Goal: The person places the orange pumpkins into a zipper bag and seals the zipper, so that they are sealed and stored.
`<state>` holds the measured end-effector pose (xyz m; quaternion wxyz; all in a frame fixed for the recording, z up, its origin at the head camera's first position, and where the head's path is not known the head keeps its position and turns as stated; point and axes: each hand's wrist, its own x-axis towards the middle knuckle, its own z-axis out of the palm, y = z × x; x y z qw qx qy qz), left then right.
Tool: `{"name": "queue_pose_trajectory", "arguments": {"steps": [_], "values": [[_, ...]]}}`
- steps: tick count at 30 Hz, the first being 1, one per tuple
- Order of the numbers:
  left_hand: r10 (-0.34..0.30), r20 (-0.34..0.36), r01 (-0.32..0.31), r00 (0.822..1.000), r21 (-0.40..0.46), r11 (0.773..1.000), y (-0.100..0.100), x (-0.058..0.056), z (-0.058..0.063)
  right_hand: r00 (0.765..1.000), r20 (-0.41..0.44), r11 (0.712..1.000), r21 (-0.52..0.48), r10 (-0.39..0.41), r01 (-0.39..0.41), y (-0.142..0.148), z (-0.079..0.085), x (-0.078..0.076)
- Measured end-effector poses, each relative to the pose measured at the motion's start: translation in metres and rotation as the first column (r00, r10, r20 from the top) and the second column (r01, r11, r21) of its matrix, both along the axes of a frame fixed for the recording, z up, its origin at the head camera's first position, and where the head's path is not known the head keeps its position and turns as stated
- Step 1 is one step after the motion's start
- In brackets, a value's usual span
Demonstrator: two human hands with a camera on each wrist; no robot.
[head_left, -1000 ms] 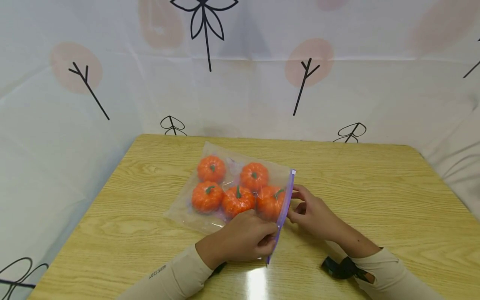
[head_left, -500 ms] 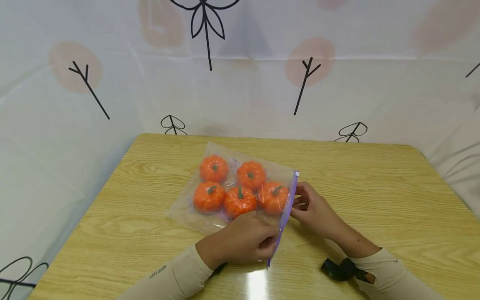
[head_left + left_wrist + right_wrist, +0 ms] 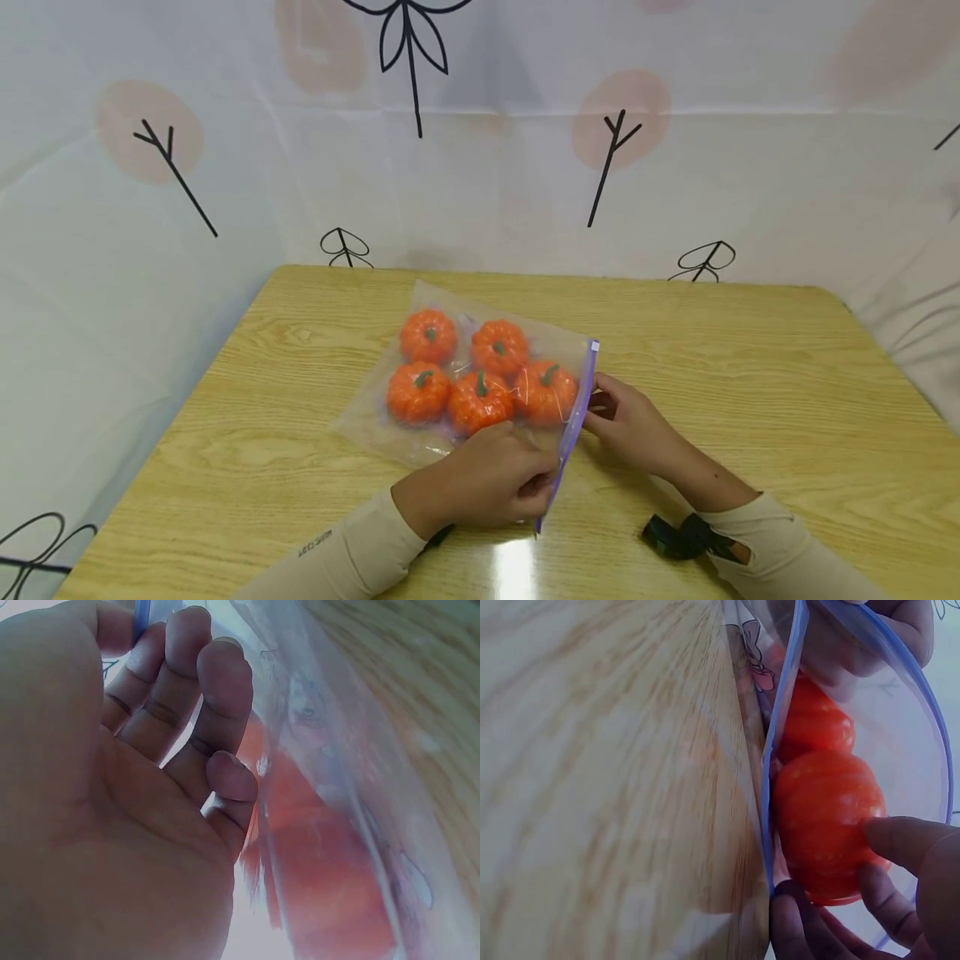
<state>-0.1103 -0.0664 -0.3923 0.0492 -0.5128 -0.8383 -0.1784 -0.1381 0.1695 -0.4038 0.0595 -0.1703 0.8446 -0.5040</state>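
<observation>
A clear zip bag with a purple zip edge lies on the table, holding several small orange pumpkins with green stems. My left hand lies over the bag's near side and pinches the zip edge close to its near end. In the right wrist view the mouth of the bag gapes. My right hand is at that mouth, its thumb and a finger touching the nearest pumpkin just inside; other fingertips are at the lower purple lip.
The wood-grain table runs back to a white patterned cloth. A black strap hangs at my right wrist, just over the table. Light reflects off the tabletop near the front.
The pumpkin nearest the mouth sits slightly farther from me, and the far middle one has shifted left. The bag's far zip end moved slightly right. My left hand kept its hold.
</observation>
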Motion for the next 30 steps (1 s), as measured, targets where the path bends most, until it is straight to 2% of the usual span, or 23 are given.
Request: {"name": "queue_pose_trajectory", "arguments": {"steps": [11,19,30], "values": [[0.015,-0.014,-0.015,1.000,-0.015,1.000,-0.0002,0.0000,0.0013,0.999,0.002,0.999,-0.016,0.049,-0.049,0.0016,-0.0028,-0.0022],[0.014,-0.018,-0.015,1.000,-0.016,1.000,-0.0003,-0.0003,0.0007,0.997,0.013,0.997,0.016,0.073,-0.074,0.0028,-0.0029,-0.0030],[0.025,-0.013,-0.026,1.000,-0.021,0.999,0.0004,-0.0011,-0.0011,0.987,0.014,0.987,-0.006,0.160,-0.159,0.0050,-0.0022,-0.0020]]}}
